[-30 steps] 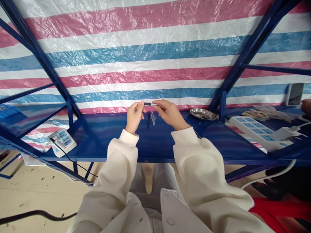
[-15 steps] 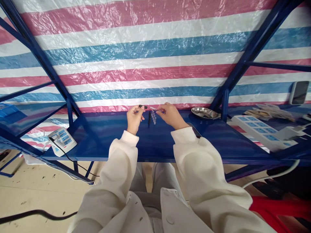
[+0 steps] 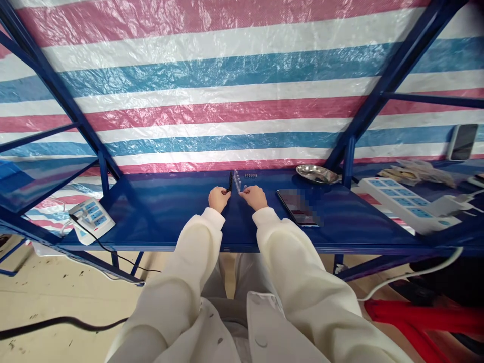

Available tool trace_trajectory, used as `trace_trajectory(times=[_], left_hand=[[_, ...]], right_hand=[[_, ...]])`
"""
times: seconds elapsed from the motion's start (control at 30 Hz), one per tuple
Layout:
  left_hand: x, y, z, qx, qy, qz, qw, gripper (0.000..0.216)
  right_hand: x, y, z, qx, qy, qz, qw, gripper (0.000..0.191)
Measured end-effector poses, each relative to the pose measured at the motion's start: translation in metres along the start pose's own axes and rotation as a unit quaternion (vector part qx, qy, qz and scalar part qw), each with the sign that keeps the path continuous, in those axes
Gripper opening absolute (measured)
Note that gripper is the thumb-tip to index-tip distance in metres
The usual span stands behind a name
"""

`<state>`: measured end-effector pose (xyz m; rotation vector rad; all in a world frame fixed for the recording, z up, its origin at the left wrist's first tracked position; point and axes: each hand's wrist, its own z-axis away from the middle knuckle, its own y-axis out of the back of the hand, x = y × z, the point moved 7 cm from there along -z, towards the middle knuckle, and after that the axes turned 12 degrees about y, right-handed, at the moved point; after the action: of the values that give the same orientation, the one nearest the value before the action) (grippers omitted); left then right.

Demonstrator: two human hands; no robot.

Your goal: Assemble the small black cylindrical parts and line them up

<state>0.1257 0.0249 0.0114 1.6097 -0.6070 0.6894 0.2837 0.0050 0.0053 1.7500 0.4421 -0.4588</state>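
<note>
On the blue shelf, my left hand (image 3: pixel 219 199) is closed in a pinch at the near end of a row of small black cylindrical pieces (image 3: pixel 231 180). A bit of black shows at its fingertips. My right hand (image 3: pixel 255 197) pinches a small clear plastic tube (image 3: pixel 244 187), close by the near end of a row of similar clear tubes (image 3: pixel 237 178). Beyond the right hand lies a short line of tiny shiny pieces (image 3: pixel 250 176), too small to name. The fingers partly cover what each hand holds.
A dark-screened phone or tablet (image 3: pixel 297 207) lies right of my hand. Behind it is a round metal dish (image 3: pixel 316 174). Power strips stand at the left (image 3: pixel 92 220) and right (image 3: pixel 404 201). Blue frame posts rise on both sides, with striped sheeting behind.
Both hands have come down and nearer to me, from above the rows to their near ends. The small shiny pieces and the dark-screened device are now uncovered.
</note>
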Motion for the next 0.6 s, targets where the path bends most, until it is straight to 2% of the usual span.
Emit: trace_trajectory(times=[0.33,0.6], left_hand=[[-0.002,-0.020,-0.003,-0.011,-0.027,-0.084,0.996,0.015],[0.002,-0.020,0.001,-0.025,-0.006,-0.147,0.989,0.018]], right_hand=[[0.006,-0.017,0.001,-0.007,-0.016,0.017,1.000,0.023],[0.010,-0.023,0.001,-0.017,-0.006,0.018,1.000,0.026]])
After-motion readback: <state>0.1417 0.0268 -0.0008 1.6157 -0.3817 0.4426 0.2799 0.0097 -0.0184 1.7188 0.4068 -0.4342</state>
